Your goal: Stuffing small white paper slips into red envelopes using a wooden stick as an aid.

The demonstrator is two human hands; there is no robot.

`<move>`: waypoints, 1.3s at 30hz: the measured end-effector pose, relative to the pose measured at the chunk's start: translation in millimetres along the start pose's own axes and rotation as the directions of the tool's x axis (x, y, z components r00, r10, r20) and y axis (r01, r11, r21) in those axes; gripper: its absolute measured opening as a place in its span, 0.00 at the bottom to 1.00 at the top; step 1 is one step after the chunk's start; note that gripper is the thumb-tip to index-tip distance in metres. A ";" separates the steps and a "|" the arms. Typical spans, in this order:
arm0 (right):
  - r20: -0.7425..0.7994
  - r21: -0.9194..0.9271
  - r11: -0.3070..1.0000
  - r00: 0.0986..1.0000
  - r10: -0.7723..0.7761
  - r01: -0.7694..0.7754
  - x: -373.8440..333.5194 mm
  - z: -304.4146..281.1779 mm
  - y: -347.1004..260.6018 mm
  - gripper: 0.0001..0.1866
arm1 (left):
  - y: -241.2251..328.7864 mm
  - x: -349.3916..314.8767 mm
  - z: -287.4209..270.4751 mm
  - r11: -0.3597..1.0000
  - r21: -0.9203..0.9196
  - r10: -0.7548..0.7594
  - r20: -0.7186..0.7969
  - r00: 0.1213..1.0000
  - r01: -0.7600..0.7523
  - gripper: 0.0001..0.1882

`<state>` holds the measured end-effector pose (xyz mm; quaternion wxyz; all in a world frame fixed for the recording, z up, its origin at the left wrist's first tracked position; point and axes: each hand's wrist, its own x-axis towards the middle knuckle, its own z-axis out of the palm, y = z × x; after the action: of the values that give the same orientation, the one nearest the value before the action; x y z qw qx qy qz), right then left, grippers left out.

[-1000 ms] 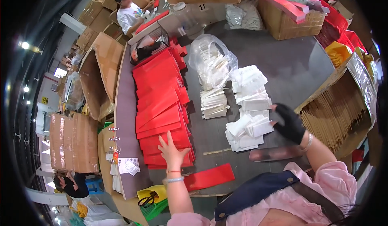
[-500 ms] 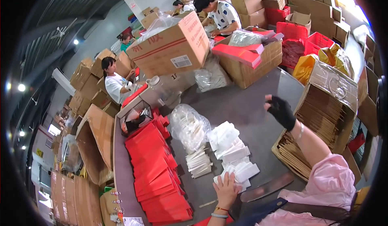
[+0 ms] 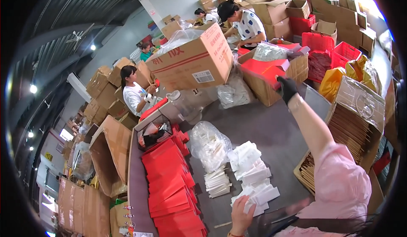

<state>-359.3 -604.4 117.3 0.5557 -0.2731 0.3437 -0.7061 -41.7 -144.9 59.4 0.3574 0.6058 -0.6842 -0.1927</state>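
My right hand (image 3: 288,88), in a black fingerless glove, reaches out to the far right. Its fingers close on the near end of a flat red packet (image 3: 265,70) at the top of an open cardboard box (image 3: 271,93). My left hand (image 3: 241,215) is low in the middle, bare, with fingers apart at the edge of the fanned white paper slips (image 3: 258,194). Left of these are a smaller stack of white slips (image 3: 217,182) and a clear plastic bag (image 3: 210,145) of white pieces. A long overlapping row of red packets (image 3: 171,182) covers the table's left side.
A large carton (image 3: 190,61) stands at the table's far side, beside a clear jug (image 3: 184,105). A black wire basket (image 3: 154,131) sits at the left edge. At right, a carton holds brown cardboard pieces (image 3: 345,131). Several people (image 3: 133,90) work beyond the table.
My right hand has moved away from me to the box and taken hold of a red packet, which has shifted. My left hand stays by the white slips. The whole view has shifted slightly.
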 end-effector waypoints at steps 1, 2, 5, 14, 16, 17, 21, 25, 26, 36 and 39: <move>0.089 0.095 0.990 0.990 -0.111 0.102 -46.9 11.0 1.1 0.11 | 8.1 10.6 -2.1 0.992 -0.116 -0.051 0.030 0.998 0.054 0.24; 0.181 0.197 0.965 0.961 -0.209 0.173 -124.1 38.4 -1.3 0.11 | 9.7 17.0 -3.9 0.967 -0.230 -0.102 0.048 0.994 0.111 0.25; 0.265 0.236 0.964 0.946 -0.185 0.122 -306.6 22.2 -13.7 0.22 | 30.8 57.8 7.6 0.690 -0.679 -0.148 0.207 0.967 0.251 0.35; 0.578 -0.651 0.706 0.785 0.223 0.279 -470.2 -61.0 -48.3 0.23 | 53.0 -11.2 7.3 0.135 -0.941 -0.424 0.228 0.877 0.310 0.26; 0.822 -0.504 0.478 0.569 0.010 0.720 -476.3 -38.7 -49.0 0.20 | 62.5 -27.9 8.3 0.255 -0.889 -0.248 0.320 0.914 0.381 0.24; 0.813 -0.517 0.470 0.582 0.007 0.716 -479.5 -38.9 -47.2 0.20 | 83.1 -29.8 8.0 0.323 -0.886 -0.288 0.245 0.926 0.334 0.22; 0.844 -0.441 0.296 0.504 -0.184 0.847 -499.1 -40.8 -44.2 0.10 | 81.9 -46.3 1.9 0.208 -0.900 -0.231 0.336 0.913 0.384 0.21; 0.826 -0.470 0.330 0.539 -0.162 0.819 -512.1 -50.7 -37.0 0.07 | 88.3 -58.7 1.9 0.259 -0.883 -0.236 0.335 0.912 0.391 0.21; 0.831 -0.449 0.454 0.547 -0.106 0.770 -513.2 -53.3 -38.4 0.07 | 88.7 -60.7 1.4 0.222 -0.890 -0.269 0.337 0.902 0.398 0.21; 0.898 -0.408 0.223 0.433 -0.076 0.885 -516.6 -69.4 -45.4 0.08 | 66.7 -63.7 20.2 0.003 -0.852 -0.305 0.498 0.812 0.524 0.25; 0.901 -0.353 0.349 0.416 -0.124 0.868 -515.6 -67.9 -50.5 0.08 | 65.0 -62.2 19.5 -0.025 -0.850 -0.316 0.505 0.803 0.526 0.26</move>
<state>-321.3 -83.3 113.5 0.1664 -0.8558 0.2382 -0.4280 -100.1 -75.6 75.7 0.5269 0.3806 -0.1947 -0.7346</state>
